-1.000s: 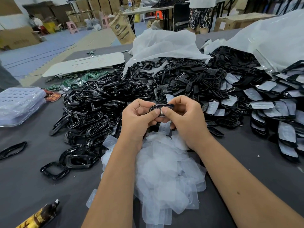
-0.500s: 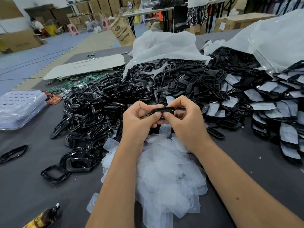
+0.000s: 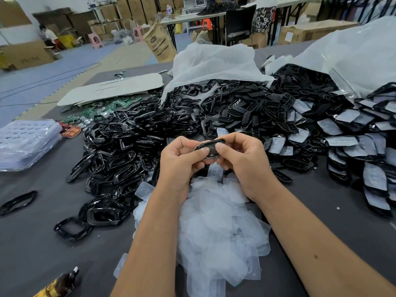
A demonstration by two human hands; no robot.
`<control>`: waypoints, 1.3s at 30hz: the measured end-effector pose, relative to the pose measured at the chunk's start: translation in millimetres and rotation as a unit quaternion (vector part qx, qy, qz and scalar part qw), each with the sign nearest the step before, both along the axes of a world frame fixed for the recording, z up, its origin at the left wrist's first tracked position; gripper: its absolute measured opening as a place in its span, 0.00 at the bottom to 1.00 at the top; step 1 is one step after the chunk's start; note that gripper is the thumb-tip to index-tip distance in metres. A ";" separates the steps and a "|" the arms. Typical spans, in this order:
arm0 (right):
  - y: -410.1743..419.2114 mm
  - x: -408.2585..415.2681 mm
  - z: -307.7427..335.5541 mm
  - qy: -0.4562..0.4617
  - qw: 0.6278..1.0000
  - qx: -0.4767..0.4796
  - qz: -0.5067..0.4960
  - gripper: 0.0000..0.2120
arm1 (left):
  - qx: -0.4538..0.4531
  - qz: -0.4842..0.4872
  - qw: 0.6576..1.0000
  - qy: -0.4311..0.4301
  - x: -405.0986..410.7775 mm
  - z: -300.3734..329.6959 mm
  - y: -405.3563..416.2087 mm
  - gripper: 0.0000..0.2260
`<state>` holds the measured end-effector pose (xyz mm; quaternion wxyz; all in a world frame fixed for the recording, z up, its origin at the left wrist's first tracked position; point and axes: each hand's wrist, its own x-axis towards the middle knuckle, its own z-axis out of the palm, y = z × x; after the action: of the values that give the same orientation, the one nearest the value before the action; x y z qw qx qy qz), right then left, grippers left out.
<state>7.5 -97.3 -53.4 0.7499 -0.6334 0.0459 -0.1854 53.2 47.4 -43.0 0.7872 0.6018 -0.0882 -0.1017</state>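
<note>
Both hands hold one small black plastic shell [image 3: 211, 144] above a heap of clear rubber pads [image 3: 216, 228]. My left hand [image 3: 182, 159] pinches its left end between thumb and curled fingers. My right hand [image 3: 242, 159] pinches the right end, thumb on the near face. A pale pad shows inside the shell under the thumbs. Behind the hands lies a big pile of glossy black frames [image 3: 120, 151].
Black shells fitted with pale pads [image 3: 351, 146] are stacked at the right. White plastic bags [image 3: 214, 61] lie behind the piles. A clear blister tray stack [image 3: 25, 140] sits at the left, green circuit boards [image 3: 102, 108] beyond it, a brown bottle [image 3: 57, 286] at the near edge.
The hands and the shell have hardly moved; the thumbs shifted slightly on its near face. The camera view tilted a little.
</note>
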 end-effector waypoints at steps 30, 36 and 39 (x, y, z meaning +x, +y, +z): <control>-7.7 0.4 2.0 -0.057 0.980 -0.172 -0.078 0.08 | 0.014 0.121 0.991 -0.059 2.4 0.2 -5.6 0.10; -5.3 -0.1 -5.8 -0.061 0.992 -0.098 -0.052 0.07 | 0.040 0.097 0.991 -0.083 0.5 -1.8 -6.4 0.11; -3.4 0.0 -5.3 -0.053 0.995 -0.075 -0.037 0.11 | 0.027 0.091 0.992 -0.078 0.4 -3.2 -6.3 0.10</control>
<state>7.5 -100.7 -58.7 0.6943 -0.6748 0.0156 -0.2498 53.7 41.1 -46.2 0.7672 0.6347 -0.0913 0.0157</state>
